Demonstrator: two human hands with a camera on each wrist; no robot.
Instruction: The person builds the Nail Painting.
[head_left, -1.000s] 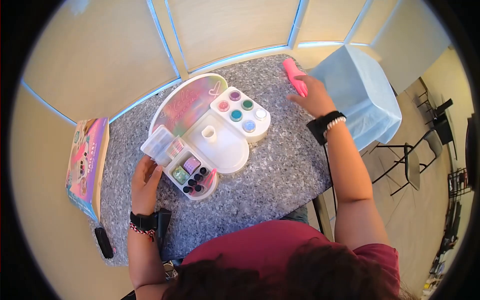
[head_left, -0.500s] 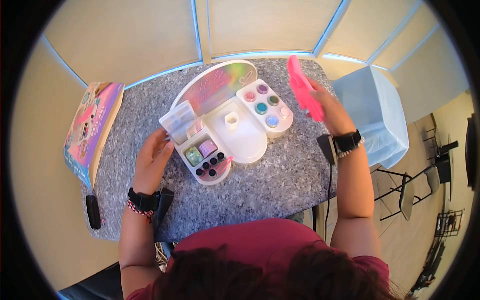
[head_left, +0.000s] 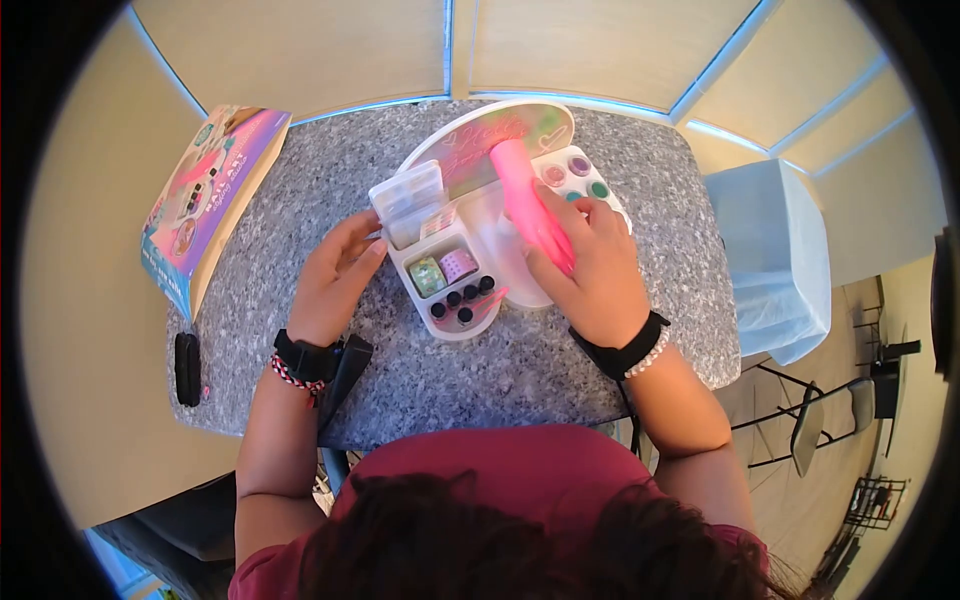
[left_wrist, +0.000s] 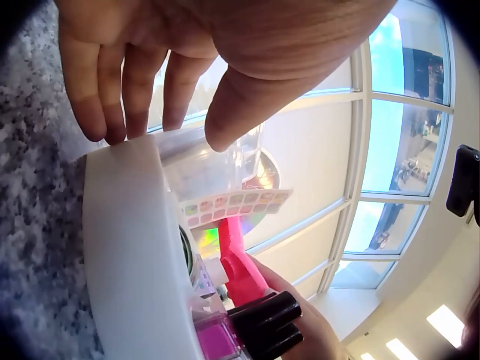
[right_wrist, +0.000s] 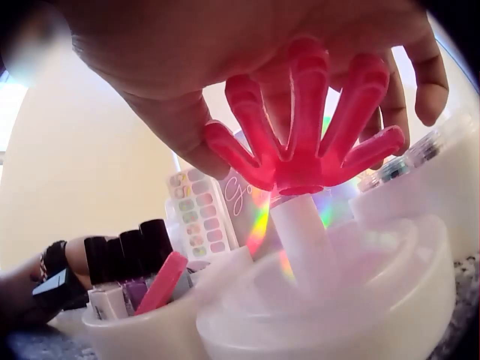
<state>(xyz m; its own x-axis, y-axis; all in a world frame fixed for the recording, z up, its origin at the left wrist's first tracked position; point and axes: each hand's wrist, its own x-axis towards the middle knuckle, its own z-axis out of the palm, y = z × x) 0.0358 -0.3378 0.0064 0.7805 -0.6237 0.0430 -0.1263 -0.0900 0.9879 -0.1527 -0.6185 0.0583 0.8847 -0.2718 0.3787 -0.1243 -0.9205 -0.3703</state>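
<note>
My right hand [head_left: 605, 285] grips a pink plastic model hand [head_left: 522, 195] over the middle of a white nail-art organizer [head_left: 493, 240]. In the right wrist view the model hand's fingers point up, and its base is right at the top of a white post [right_wrist: 304, 236]. The fingertips of my left hand [head_left: 328, 290] touch the organizer's left edge, beside a clear plastic case [head_left: 408, 190]. Dark-capped nail polish bottles [head_left: 466, 296] and two patterned rolls [head_left: 442, 270] sit in the near left section. Glitter pots [head_left: 578, 166] fill the right section, partly hidden by my right hand.
A colourful nail-art box [head_left: 215, 185] stands at the left of the grey speckled table [head_left: 420, 390]. Near its left edge lies a black pouch [head_left: 187, 368]. Beyond the right edge are a blue-covered stand [head_left: 770, 260] and a folding chair [head_left: 808, 425].
My right hand reached the pink model hand at the far right of the table, picked it up and brought it left over the organizer. My left hand stays at the organizer's left edge.
</note>
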